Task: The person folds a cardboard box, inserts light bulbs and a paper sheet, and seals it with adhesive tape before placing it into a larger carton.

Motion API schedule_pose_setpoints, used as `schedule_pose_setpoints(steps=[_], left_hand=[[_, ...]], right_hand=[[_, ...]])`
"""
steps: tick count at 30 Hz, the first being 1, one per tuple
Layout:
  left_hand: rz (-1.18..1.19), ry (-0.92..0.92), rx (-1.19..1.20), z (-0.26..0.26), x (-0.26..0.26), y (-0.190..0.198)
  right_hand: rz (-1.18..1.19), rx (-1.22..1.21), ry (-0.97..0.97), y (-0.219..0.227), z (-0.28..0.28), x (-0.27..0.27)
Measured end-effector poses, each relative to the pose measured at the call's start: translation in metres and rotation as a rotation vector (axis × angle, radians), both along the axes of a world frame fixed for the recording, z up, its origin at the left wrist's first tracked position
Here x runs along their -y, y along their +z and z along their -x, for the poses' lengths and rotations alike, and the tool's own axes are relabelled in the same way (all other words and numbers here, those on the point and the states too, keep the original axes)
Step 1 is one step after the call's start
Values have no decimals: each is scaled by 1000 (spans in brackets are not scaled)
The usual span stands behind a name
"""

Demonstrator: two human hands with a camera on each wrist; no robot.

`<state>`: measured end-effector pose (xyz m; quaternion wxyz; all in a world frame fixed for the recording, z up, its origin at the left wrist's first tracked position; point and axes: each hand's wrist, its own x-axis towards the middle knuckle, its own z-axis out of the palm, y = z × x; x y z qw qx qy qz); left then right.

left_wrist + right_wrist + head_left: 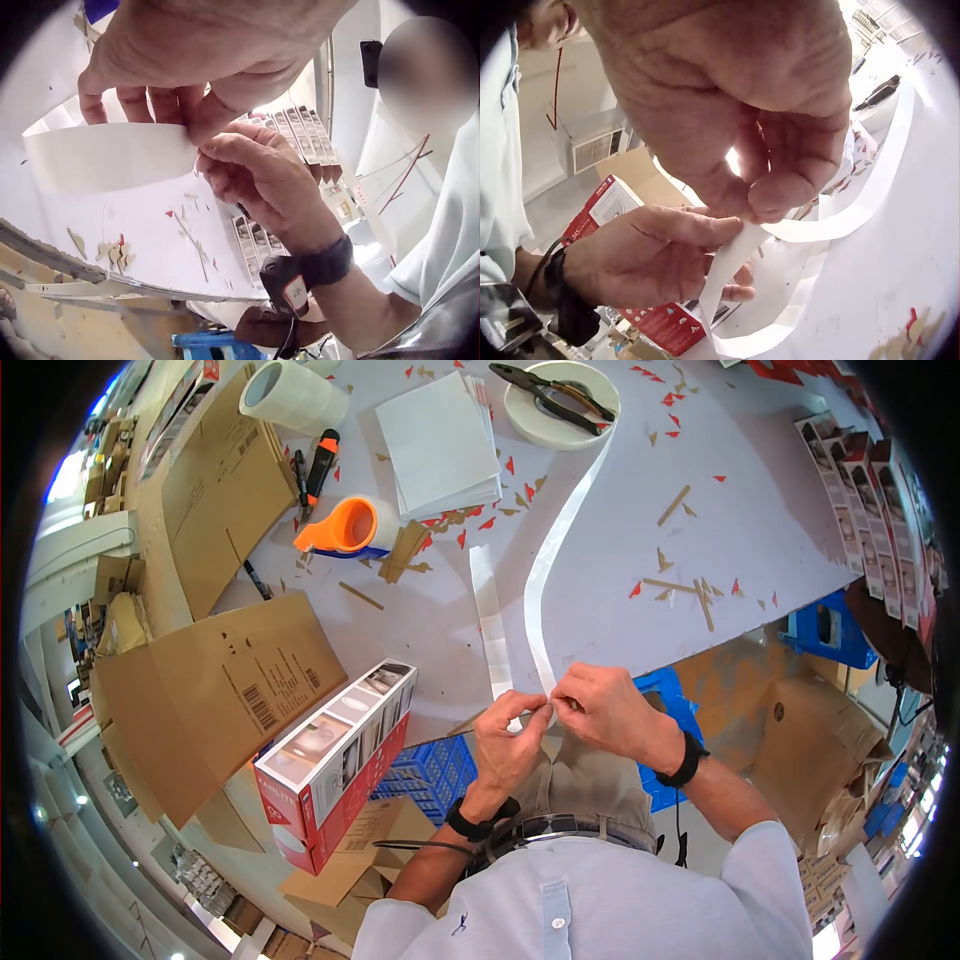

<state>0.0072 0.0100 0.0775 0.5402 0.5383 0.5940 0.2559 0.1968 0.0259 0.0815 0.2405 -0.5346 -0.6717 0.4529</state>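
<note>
A long white strip of tape or labels (542, 570) runs from a white roll (523, 422) at the table's far side to my two hands at the near edge. My left hand (505, 745) pinches the strip between thumb and forefinger. My right hand (608, 710) pinches it right beside, the fingertips of both hands meeting. A loose length of the strip (487, 605) extends from my left hand onto the table. In the right wrist view the strip (727, 262) bends at the fingertips; in the left wrist view it curves as a wide white band (112, 161).
Pliers (518, 377) lie on the roll. Beyond the hands are a stack of white sheets (435, 445), an orange tape dispenser (345, 528) and a cutter (322, 465). A red-and-white box (335, 760) and cardboard (215, 690) stand left. Paper scraps litter the table; boxes (865, 510) line the right.
</note>
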Motion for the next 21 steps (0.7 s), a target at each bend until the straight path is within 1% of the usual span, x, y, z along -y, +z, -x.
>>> schedule_pose_setpoints(steps=[4, 7, 10, 13, 16, 19, 21], left_hand=[[-53, -37, -40, 0, -1, 1], [-52, -50, 7, 3, 0, -2], [12, -40, 96, 6, 1, -3], [81, -40, 110, 7, 1, 2], [159, 2, 186, 10, 7, -3], [470, 245, 504, 11, 10, -2], [540, 299, 577, 15, 12, -4]], right_hand=[[-20, -26, 38, 0, -2, -4], [99, -142, 25, 0, -7, -7], [144, -197, 37, 0, -10, -11], [137, -184, 43, -1, -8, -10], [331, -268, -44, 3, -8, -11], [510, -395, -220, -3, -9, -9], [669, -540, -340, -3, -19, -13]])
